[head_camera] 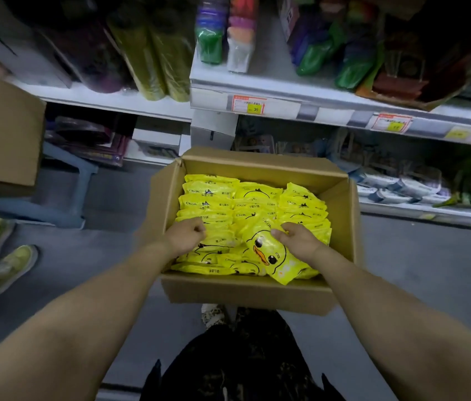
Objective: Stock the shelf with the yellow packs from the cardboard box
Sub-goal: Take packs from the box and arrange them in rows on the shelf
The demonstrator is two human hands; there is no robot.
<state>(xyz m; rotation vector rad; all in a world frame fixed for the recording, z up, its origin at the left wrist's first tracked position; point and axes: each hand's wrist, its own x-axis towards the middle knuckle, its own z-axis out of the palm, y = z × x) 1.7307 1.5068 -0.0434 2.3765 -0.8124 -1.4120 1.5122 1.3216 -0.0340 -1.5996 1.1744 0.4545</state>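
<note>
Now you are reaching both hands into the box [257, 296], which is sitting open on the floor [416, 279] just before the shelf [286, 91] and is holding rows of packs [208, 198] nearly to its walls. Your right hand [295, 238] is pinching the duck pack [269, 256], which is lying tilted over the others near the front wall. Your left hand [185, 235] is resting, fingers curled, on the left rows; whether it is gripping a pack cannot be told. Floor is lying open on the right; a stool [63, 180] and someone's shoes [8, 267] are standing on the left.
</note>
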